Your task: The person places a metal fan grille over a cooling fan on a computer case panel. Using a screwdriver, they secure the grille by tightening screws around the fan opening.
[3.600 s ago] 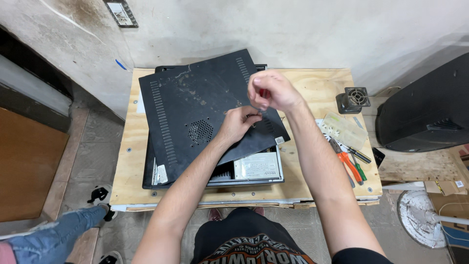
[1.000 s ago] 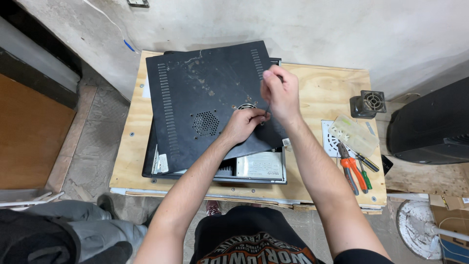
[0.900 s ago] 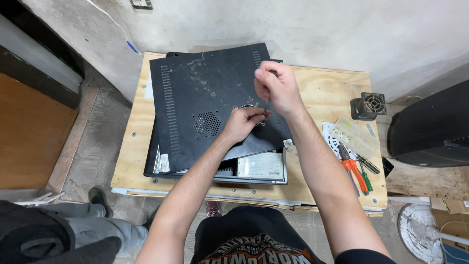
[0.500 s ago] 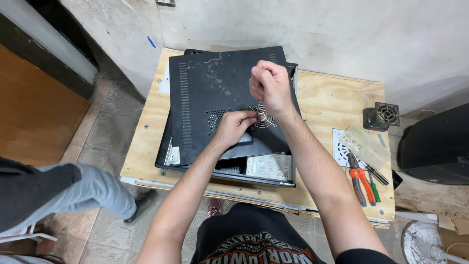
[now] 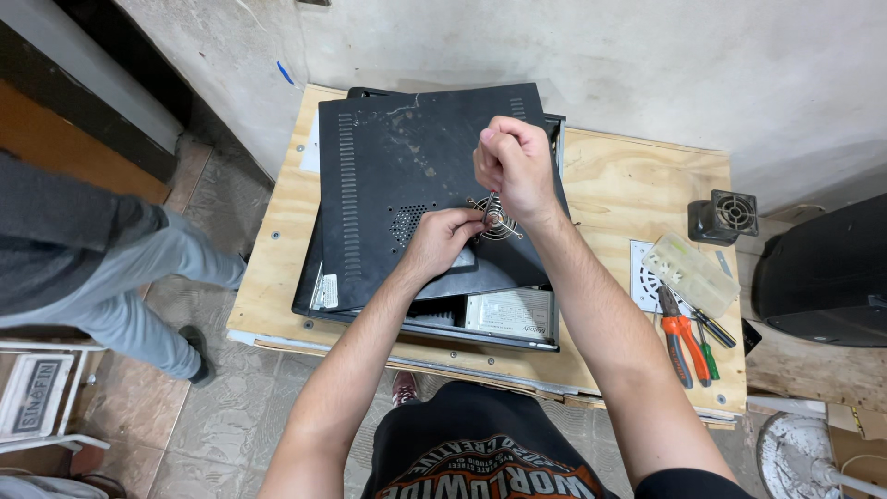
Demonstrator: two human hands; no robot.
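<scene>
Here, my left hand (image 5: 442, 236) rests on the dusty black perforated metal cover panel (image 5: 416, 176), its fingers pinched narrow on the edge of the round wire fan grille (image 5: 497, 220). The grille lies flat on the panel near its right-hand edge, just right of a small patch of vent holes. My right hand (image 5: 514, 166) is directly above the grille, fingers curled tight around a thin screwdriver (image 5: 488, 205) held nearly upright; the tip meets the grille at its left rim. Both hands sit just beside each other, almost touching.

The panel lies skewed across an open dark desktop computer case (image 5: 434, 319), whose front lip and a pale labelled drive show below the panel's lower edge. The case stands on a light plywood worktable (image 5: 628, 194).

To the right on the table, well apart from my hands: a clear plastic parts box (image 5: 693, 273), orange-handled pliers (image 5: 679, 337), a green-handled screwdriver (image 5: 707, 356), and a small black square cooling fan (image 5: 723, 215) near the wall. A second person's grey-trousered leg (image 5: 139, 268) stands on the floor at left.
</scene>
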